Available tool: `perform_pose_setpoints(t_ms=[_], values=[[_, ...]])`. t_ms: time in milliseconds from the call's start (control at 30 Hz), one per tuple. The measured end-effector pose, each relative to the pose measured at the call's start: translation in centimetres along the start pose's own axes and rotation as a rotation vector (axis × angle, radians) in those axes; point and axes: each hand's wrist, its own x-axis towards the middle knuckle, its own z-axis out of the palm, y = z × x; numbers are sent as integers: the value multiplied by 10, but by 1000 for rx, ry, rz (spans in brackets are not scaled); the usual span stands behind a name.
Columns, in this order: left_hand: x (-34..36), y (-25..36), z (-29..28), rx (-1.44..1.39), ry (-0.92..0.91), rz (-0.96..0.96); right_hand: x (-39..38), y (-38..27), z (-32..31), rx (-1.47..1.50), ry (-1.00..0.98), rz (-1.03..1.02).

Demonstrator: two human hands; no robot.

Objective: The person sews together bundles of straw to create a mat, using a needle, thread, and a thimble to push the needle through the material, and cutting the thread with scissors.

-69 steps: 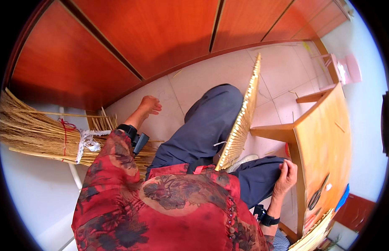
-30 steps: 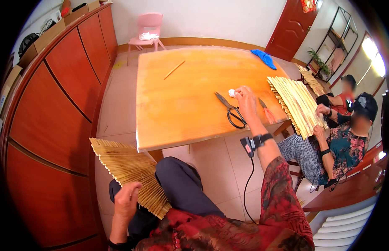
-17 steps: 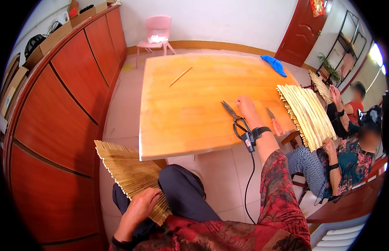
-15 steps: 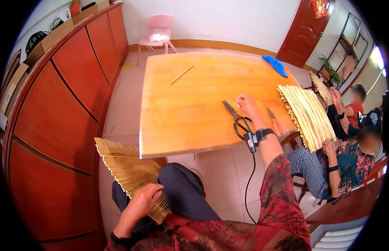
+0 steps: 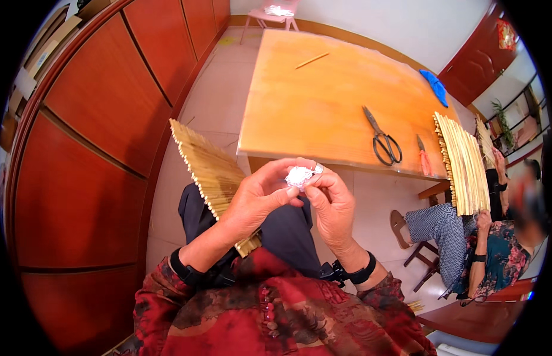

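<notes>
In front of my lap, my left hand (image 5: 262, 193) and my right hand (image 5: 332, 204) meet at a small white wad (image 5: 299, 176), which looks like bunched thread. Fingers and thumbs of both hands pinch it from either side. A mat of thin straw-coloured stalks (image 5: 208, 163), bound side by side, leans on my legs, its lower part partly behind my left forearm. Black-handled scissors (image 5: 381, 137) lie near the table edge, beyond my right hand. Beside them are pliers with orange-red handles (image 5: 423, 157).
The wooden table (image 5: 323, 101) carries a single thin stick (image 5: 311, 60) and a blue cloth (image 5: 434, 88). Red cabinets (image 5: 104, 89) line the left side. On the right, a seated person (image 5: 495, 249) holds another stalk mat (image 5: 463, 163). A pink chair (image 5: 273, 13) stands behind the table.
My right hand has come back from beside the scissors to my lap. My left hand has lifted off the stalk mat, and both now hold the white wad. The view has tilted down.
</notes>
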Motion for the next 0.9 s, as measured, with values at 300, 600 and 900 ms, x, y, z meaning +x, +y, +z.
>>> perform_pose_setpoints(t_ms=[300, 600, 900], values=[[-33, -2, -15, -174, 29, 12, -14, 0, 20, -199, -203, 33], [-40, 6, -24, 286, 126, 118, -5, -3, 10, -78, 31, 90], [-42, 11, -24, 596, 142, 238, -7, -5, 14, -362, -118, 134]])
